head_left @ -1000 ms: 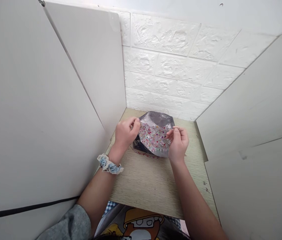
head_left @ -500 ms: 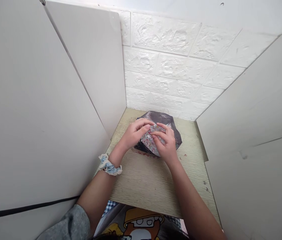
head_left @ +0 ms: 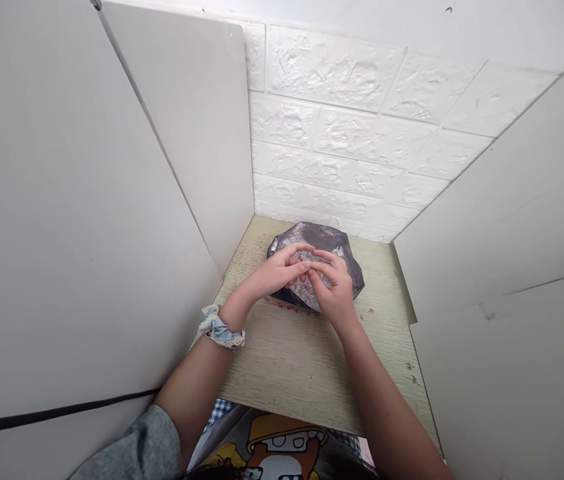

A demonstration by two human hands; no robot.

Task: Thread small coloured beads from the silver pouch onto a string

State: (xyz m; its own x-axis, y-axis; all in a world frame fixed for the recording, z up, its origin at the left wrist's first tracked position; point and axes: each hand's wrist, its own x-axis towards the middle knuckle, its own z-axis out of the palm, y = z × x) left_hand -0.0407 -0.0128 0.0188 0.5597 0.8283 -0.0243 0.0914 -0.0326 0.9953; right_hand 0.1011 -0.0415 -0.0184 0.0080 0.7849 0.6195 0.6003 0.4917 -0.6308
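Note:
A small clear packet of tiny pink and multicoloured beads (head_left: 309,289) lies over a shiny dark foil pouch (head_left: 312,237) at the back of a wooden desk (head_left: 292,363). My left hand (head_left: 277,270) and my right hand (head_left: 332,287) meet over the packet, fingertips pinched together on its top edge. Both hands cover most of the packet. A blue and white scrunchie (head_left: 219,330) sits on my left wrist.
White partition boards stand at the left (head_left: 87,220) and right (head_left: 502,200), with a white brick-pattern wall (head_left: 357,127) behind. A black cable (head_left: 52,413) runs along the lower left board. Two small screws (head_left: 411,372) lie near the desk's right edge.
My hands, which held the packet spread wide by its two sides a second ago, have come together over its middle and lowered it onto the pouch.

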